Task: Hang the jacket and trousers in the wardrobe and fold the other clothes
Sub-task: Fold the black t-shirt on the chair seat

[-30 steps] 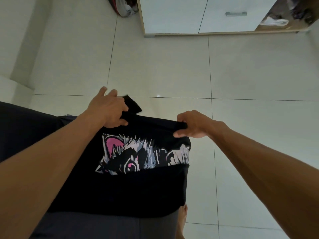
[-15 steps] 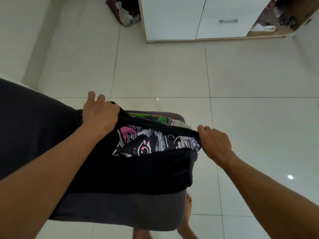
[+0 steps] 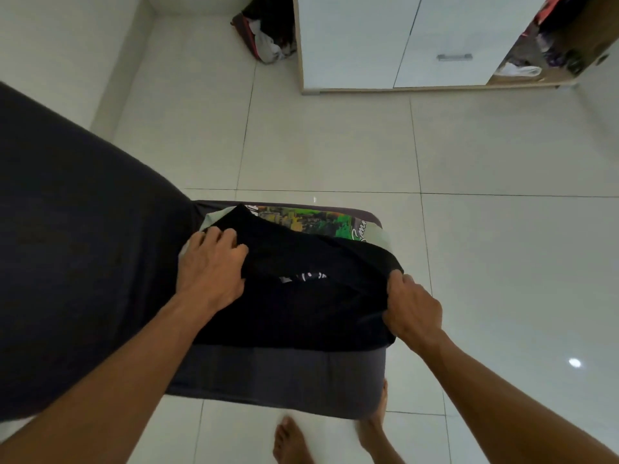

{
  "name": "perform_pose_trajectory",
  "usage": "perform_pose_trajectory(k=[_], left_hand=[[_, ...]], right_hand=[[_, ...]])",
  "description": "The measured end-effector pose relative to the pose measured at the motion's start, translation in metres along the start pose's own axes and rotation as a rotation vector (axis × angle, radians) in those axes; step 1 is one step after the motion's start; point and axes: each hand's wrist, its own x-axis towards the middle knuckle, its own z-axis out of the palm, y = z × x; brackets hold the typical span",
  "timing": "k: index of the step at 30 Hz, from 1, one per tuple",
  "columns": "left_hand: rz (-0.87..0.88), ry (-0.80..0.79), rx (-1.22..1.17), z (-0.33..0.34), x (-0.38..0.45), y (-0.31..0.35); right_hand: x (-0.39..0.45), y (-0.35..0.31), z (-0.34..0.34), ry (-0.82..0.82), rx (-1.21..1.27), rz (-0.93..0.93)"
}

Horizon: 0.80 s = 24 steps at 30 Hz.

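Observation:
A black T-shirt (image 3: 301,309) lies folded on the corner of a dark grey bed (image 3: 278,376); only a sliver of its white print shows in the fold. My left hand (image 3: 211,266) grips its left edge. My right hand (image 3: 412,309) grips the right edge at the bed's corner. Under the black shirt lies a folded pale T-shirt (image 3: 318,222) with a green and yellow print, sticking out at the far side.
The white wardrobe (image 3: 402,41) stands at the far side of the tiled floor, its right part open with clothes inside. A heap of clothes (image 3: 268,38) sits to its left by the wall. My bare feet (image 3: 291,443) are below the bed's corner.
Both hands brought the black shirt's top edge down toward me onto the bed, folding it over, so the print is now almost hidden. The pale printed shirt underneath came into view.

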Motion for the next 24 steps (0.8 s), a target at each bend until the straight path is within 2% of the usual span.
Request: perform_pose_trajectory(k=[3,5,7,10,13,16,18,21,24], left_hand=[[-0.055,-0.001,-0.113,0.01,-0.016,0.005],[-0.08,0.019,-0.191,0.014,-0.024,0.009],[-0.092,0.045,-0.3,0.014,-0.03,0.01],[-0.079,0.036,-0.455,0.01,-0.035,0.01],[-0.099,-0.008,-0.487,0.017,-0.039,0.003],[-0.114,-0.077,-0.425,0.031,-0.047,-0.006],[-0.09,-0.067,-0.402,0.041,-0.053,-0.013],[-0.005,-0.049,-0.535,0.047,-0.064,-0.021],[0.033,-0.047,-0.595,0.042,-0.07,-0.026]], right_hand=[[0.0,-0.048,-0.02,0.123,0.185,-0.179],[0.0,-0.085,-0.029,0.138,0.213,-0.348],[0.0,-0.121,-0.029,0.107,0.149,-0.516],[0.002,-0.16,-0.018,0.089,0.006,-0.652],[0.004,-0.176,-0.01,0.078,-0.025,-0.663],[0.005,-0.174,-0.008,-0.012,0.075,-0.661],[0.005,-0.167,-0.007,-0.069,0.114,-0.678],[0.003,-0.159,-0.007,-0.135,0.087,-0.708],[0.0,-0.158,-0.006,-0.132,0.018,-0.751]])
